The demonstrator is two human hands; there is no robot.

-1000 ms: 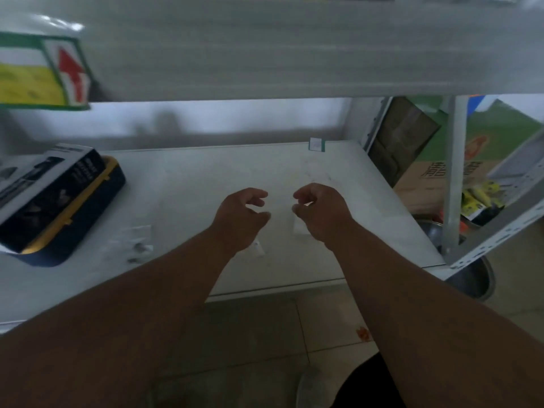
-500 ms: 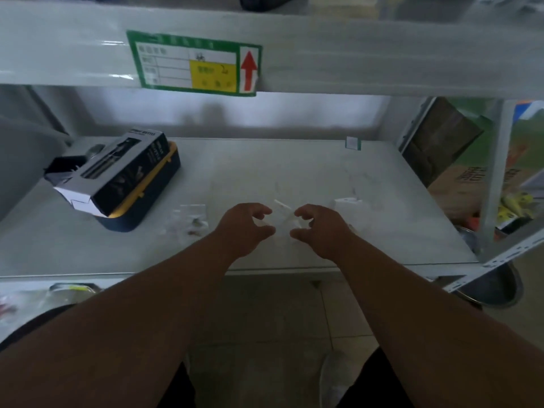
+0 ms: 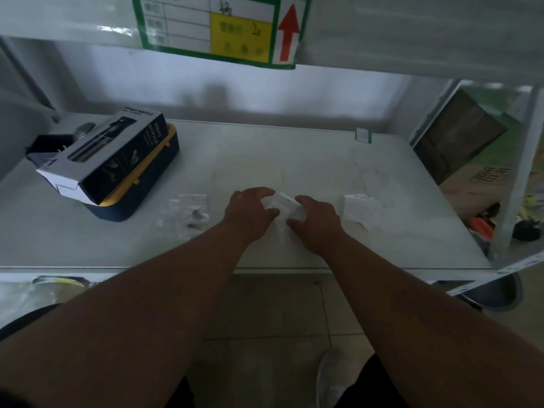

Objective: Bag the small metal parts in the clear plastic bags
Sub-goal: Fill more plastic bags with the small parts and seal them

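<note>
A small clear plastic bag (image 3: 284, 206) is held between both hands over the middle of the pale worktop (image 3: 265, 154). The left hand (image 3: 248, 212) is curled round the bag's left edge, with its thumb underneath and its fingers over the top. The right hand (image 3: 316, 219) is curled round the bag's right edge in the same manner, so that the bag is gripped from both sides. Whether anything lies inside the held bag cannot be told, as it is partly hidden by the fingers and blurred.

To the left of the hands, a pile of clear bags (image 3: 184, 212) is seen lying flat on the worktop, and a few small dark metal parts (image 3: 195, 216) are seen on or within it; which of the two cannot be told. To the right of the hands, apart from them, a further crumpled clear bag (image 3: 357, 207) is laid on the worktop.

At the far left of the worktop, a dark blue case with a yellow rim (image 3: 141, 189) is placed, and a dark carton printed "SPRAY BOTTLE" (image 3: 112, 156) is rested on top of it. A small white and green tag (image 3: 362, 135) is stood near the back edge. A green-bordered label with a red arrow (image 3: 223, 28) is fixed to the shelf beam above.
</note>
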